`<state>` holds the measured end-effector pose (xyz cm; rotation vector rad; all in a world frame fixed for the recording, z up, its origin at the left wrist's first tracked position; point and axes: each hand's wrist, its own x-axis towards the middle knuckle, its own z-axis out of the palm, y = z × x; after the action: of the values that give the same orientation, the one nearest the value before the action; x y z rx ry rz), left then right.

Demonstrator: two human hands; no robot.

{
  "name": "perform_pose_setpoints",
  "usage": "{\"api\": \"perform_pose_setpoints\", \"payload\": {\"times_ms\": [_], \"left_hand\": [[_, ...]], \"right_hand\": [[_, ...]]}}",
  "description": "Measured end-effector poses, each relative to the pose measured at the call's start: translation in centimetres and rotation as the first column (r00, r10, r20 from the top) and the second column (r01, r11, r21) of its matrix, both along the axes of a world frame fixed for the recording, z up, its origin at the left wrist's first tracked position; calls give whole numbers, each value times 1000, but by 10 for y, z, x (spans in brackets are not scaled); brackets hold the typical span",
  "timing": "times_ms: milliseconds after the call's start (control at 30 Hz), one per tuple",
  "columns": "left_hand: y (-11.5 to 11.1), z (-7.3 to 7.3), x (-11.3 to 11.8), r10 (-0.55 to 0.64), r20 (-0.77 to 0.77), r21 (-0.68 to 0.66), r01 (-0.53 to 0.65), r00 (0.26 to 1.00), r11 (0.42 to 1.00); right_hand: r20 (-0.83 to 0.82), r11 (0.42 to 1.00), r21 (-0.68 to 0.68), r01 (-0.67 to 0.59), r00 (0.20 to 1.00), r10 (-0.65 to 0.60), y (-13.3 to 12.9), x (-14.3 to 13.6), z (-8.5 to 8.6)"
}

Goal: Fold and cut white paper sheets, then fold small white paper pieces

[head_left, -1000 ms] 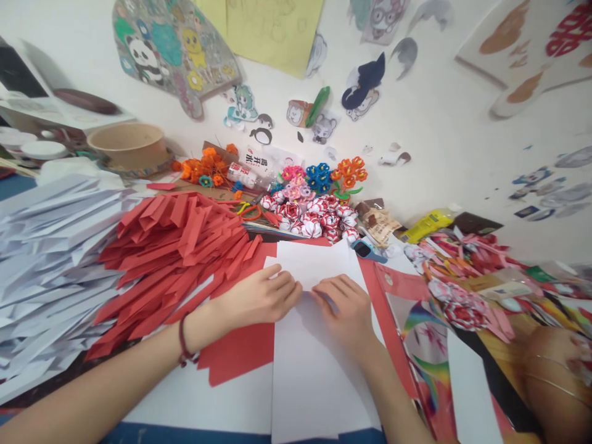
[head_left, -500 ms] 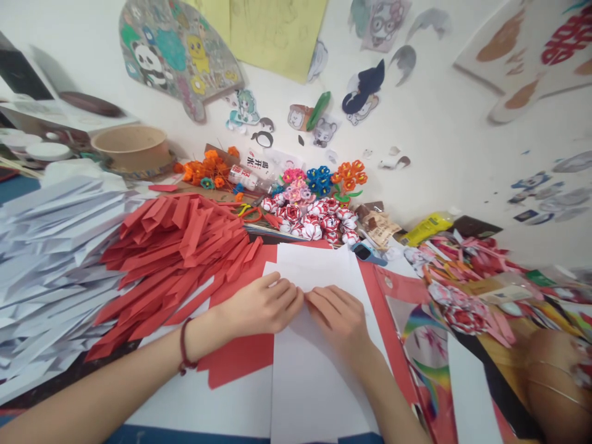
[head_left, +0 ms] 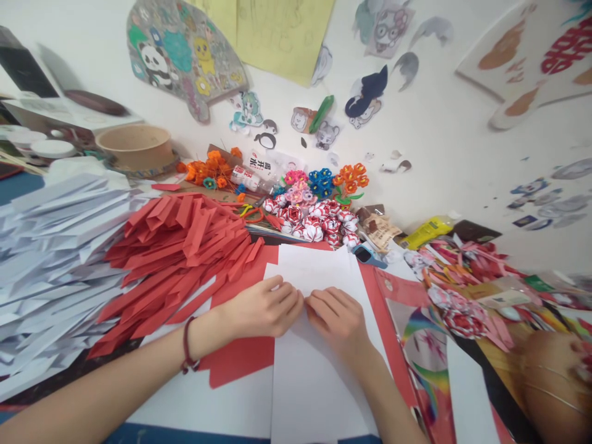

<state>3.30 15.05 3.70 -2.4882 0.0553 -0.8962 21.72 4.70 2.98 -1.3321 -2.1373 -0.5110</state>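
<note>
Closer together than 1 second ago, the left hand (head_left: 272, 306) and right hand (head_left: 335, 317), each grip pressed together, anything pinched too small to tell, are over white paper (head_left: 319, 388) at lower centre, before red strips (head_left: 185, 246) at centre left.

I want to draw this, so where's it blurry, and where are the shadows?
In the head view, a soft grey shadow lies on the white paper beside the right hand; also in the head view, the far-right wall stickers look smeared and stretched.
</note>
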Motion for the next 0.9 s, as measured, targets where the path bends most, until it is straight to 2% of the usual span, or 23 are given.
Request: {"api": "perform_pose_setpoints", "payload": {"times_ms": [200, 500, 900], "left_hand": [[-1, 1, -1, -30, -6, -5, 30, 1000, 1000], [11, 2, -6, 11, 14, -25, -11, 1000, 1000], [16, 8, -6, -4, 85, -65, 10, 996, 998]], "right_hand": [[35, 1000, -9, -29, 999, 29, -1, 3, -2], [30, 1000, 5, 4, 1000, -4, -1, 14, -2], [122, 999, -30, 19, 992, -15, -12, 29, 10]]}}
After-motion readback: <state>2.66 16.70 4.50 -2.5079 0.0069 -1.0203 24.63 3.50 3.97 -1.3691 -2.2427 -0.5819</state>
